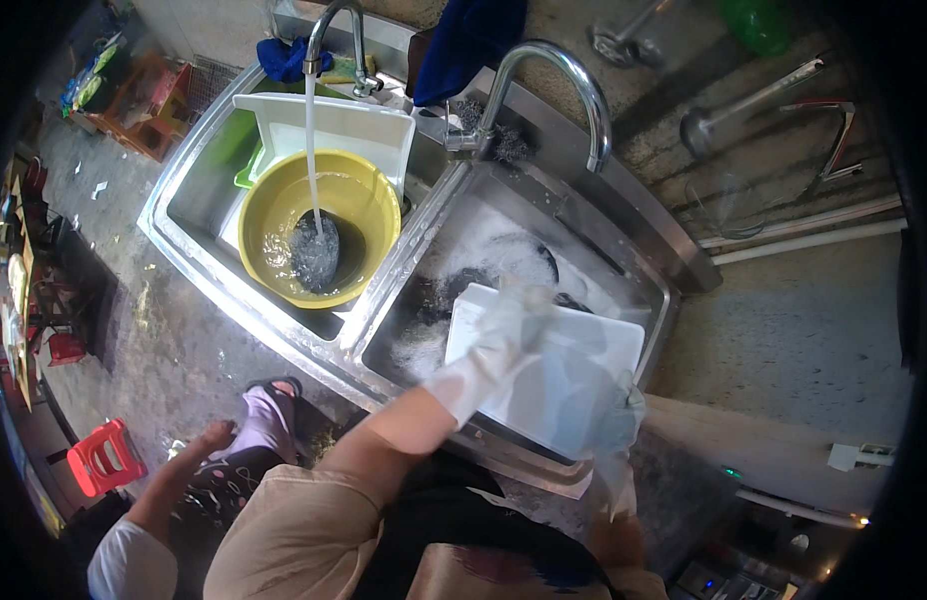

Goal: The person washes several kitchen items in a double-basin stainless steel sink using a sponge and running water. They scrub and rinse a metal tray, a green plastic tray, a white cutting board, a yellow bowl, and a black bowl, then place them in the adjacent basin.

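Observation:
A white plastic tray (583, 337) is tilted over the right basin of a steel double sink (355, 337). My right hand (621, 416), in a pale translucent glove, grips the tray's near right side. Across the tray's far left part reaches my left hand (516, 319), gloved as well and blurred by motion. Whether its fingers hold anything cannot be made out. Beneath the tray, foamy water (478, 259) fills the right basin, with dark round items (542, 259) partly under the suds. In the left basin, a yellow plastic bowl (321, 300) holds water and a dark oval object (315, 255).
Water runs from the left faucet (311, 67) into the bowl; the right faucet (595, 112) arches over its basin. Another white tray (358, 131) leans behind the bowl. Ladles (756, 94) hang on the wall. Another person's arm (171, 480) is at lower left, near a red stool (107, 457).

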The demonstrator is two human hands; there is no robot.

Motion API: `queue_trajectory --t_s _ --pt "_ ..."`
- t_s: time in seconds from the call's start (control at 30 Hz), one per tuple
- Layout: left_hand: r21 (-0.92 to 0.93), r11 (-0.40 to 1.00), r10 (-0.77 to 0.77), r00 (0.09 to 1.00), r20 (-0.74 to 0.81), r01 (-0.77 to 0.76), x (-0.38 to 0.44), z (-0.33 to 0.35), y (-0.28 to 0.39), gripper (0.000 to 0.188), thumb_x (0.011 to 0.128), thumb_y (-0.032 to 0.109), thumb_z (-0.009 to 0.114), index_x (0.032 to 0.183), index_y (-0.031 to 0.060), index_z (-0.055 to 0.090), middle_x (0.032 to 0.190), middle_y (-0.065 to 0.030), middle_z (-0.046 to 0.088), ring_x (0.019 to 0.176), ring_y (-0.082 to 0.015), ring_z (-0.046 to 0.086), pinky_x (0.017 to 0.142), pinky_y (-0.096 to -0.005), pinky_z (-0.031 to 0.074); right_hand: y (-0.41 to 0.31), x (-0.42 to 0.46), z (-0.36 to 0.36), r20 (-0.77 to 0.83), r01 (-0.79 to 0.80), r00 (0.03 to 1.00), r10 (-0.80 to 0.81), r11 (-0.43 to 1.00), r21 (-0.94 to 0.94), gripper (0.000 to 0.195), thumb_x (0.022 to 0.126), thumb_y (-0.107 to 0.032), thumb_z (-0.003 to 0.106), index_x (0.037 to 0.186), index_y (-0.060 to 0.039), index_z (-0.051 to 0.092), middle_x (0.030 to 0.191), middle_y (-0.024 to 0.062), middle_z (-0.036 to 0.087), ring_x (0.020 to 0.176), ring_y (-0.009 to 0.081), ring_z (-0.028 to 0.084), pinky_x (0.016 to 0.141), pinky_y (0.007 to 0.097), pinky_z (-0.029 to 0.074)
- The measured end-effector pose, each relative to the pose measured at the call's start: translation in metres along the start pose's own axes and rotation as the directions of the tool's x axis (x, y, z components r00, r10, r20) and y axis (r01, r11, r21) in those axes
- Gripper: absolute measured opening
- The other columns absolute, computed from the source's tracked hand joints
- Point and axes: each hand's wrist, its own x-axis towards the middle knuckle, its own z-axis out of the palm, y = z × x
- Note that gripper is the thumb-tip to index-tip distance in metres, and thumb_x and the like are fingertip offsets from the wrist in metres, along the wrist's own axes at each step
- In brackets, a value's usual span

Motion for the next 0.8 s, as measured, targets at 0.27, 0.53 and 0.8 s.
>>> queue_trajectory --t_s 0.27,0.53,0.8 --pt "0.011 0.949 -0.316 0.948 0.045 0.315 0.039 -0.086 -0.223 0.058 0.101 0.044 0.057 0.142 0.0022 0.054 0.112 -0.0090 0.071 0.100 -0.0192 0.068 0.093 -0.0347 0.052 0.004 0.016 0.003 0.008 -0.115 0.993 0.117 0.967 0.229 0.052 0.109 -0.045 0.051 0.104 0.0013 0.074 0.091 0.0054 0.073 0.076 0.0160 0.064 0.072 0.0303 0.054" --pt "0.716 -0.317 0.056 0.741 0.669 -0.622 -0.049 -0.031 -0.032 0.018 0.098 0.010 0.054 0.108 -0.0020 0.063 0.096 -0.0107 0.068 0.082 -0.0135 0.066 0.068 -0.0252 0.056 0.012 0.030 -0.006 -0.116 -0.167 0.971 0.207 0.943 0.287 0.053 0.109 -0.046 0.050 0.106 0.0018 0.073 0.092 0.0061 0.073 0.077 0.0170 0.065 0.073 0.0310 0.054" --pt "0.296 0.911 0.319 0.946 -0.061 -0.288 -0.100 0.061 0.002 0.021 0.098 0.005 0.050 0.114 -0.0042 0.059 0.099 -0.0150 0.066 0.087 -0.0190 0.067 0.063 -0.0294 0.056 0.021 0.016 0.070 -0.090 -0.171 0.969 0.228 0.891 0.421 0.055 0.109 -0.047 0.049 0.109 0.0022 0.073 0.094 0.0068 0.074 0.078 0.0179 0.066 0.073 0.0317 0.055"
